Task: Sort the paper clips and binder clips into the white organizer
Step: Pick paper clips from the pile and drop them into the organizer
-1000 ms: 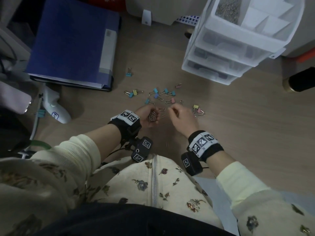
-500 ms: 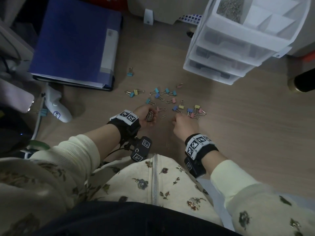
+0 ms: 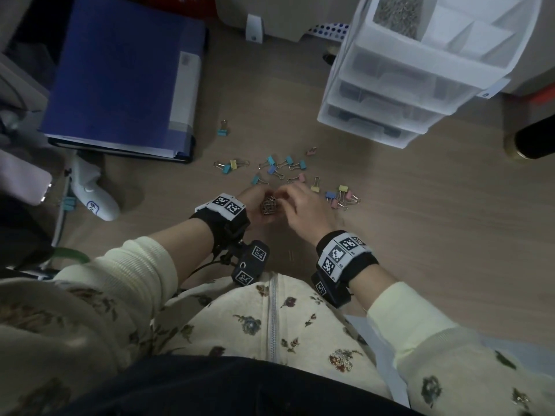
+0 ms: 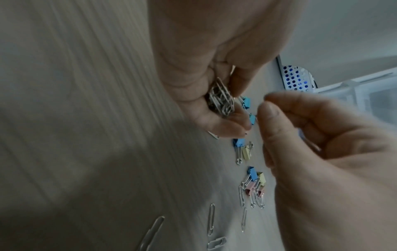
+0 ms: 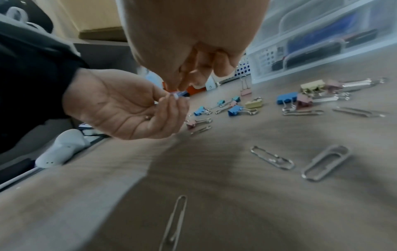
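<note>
Nearest to the person, close to the front edge of the wooden desk (image 3: 420, 235), a few loose paper clips (image 5: 325, 163) lie flat and well apart from each other. Their long axes do not agree: in the right wrist view one runs almost straight away from the person, while two others lie at a slant.

A little further in, the left hand (image 3: 255, 202) is curled around a bundle of paper clips (image 4: 221, 100). In the bundle the clips lie roughly parallel, with their long axis along the cupped fingers. The right hand (image 3: 303, 205) is just beside it, with thumb and forefinger drawn narrow together at the bundle. I think it is adding one more clip, but I cannot tell if a clip is really between the fingertips.

The risk I see is here. The bundle is full and the clips are thin and smooth, so a small push from the right hand, or a looser left grip, could let some slide out and scatter on the desk.

Beyond the hands, around the middle of the desk, the coloured binder clips (image 3: 288, 172) are spread in a loose group, with their wire handles pointing in many directions. None of them is sorted yet.

Furthest, at the far right corner, stands the white organizer (image 3: 420, 73). One top compartment already holds a heap of paper clips (image 3: 396, 10). The carry to it passes over the binder clips, so dropped clips could mix with them.
</note>
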A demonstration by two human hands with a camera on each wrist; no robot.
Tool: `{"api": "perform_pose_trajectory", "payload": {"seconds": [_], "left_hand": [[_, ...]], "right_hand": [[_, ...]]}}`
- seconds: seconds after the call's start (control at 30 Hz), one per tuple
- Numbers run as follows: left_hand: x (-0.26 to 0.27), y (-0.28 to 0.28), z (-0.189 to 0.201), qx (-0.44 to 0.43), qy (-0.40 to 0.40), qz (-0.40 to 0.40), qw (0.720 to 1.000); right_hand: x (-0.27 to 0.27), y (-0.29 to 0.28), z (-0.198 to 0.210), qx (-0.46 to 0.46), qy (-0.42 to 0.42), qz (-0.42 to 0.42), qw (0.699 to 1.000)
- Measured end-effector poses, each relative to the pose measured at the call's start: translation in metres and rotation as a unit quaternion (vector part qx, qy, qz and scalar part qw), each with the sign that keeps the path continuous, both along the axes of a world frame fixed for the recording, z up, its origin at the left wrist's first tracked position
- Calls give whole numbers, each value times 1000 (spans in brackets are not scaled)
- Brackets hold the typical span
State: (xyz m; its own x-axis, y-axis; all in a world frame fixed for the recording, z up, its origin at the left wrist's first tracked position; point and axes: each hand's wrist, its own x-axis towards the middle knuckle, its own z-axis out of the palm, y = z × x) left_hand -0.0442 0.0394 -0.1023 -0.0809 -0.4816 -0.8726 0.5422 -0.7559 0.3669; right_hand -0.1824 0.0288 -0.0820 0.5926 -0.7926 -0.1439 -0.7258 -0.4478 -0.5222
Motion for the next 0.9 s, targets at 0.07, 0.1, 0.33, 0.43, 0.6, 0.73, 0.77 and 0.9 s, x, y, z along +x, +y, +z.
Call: {"api": "perform_pose_trajectory", "payload": {"seconds": [0.07, 0.1, 0.33, 0.43, 0.6, 0.73, 0.77, 0.9], "left_hand": [[2, 1, -1, 3, 2, 8, 1000], [3, 1, -1, 6, 1, 9, 1000], [9, 2, 1, 5, -36, -6, 999], [8, 3, 3, 12, -41, -5, 999], [7, 3, 3, 17, -44, 1, 999], [8, 3, 3, 18, -52, 3, 998], [8, 3, 4, 18, -52, 4, 998], [9, 2, 6, 16, -53, 8, 998]], "right_hand": [[-7, -5, -5, 19, 30, -53, 998], [-10, -7, -8, 27, 47, -64, 996], [-11, -6, -23, 9, 179, 17, 984], [-8, -5, -22, -3, 196, 26, 980], [-5, -6, -17, 8, 224, 38, 974], [-1, -5, -12, -1, 260, 61, 964], [-1, -5, -11, -1, 266, 63, 962], [0, -2, -10, -1, 275, 60, 960]]}}
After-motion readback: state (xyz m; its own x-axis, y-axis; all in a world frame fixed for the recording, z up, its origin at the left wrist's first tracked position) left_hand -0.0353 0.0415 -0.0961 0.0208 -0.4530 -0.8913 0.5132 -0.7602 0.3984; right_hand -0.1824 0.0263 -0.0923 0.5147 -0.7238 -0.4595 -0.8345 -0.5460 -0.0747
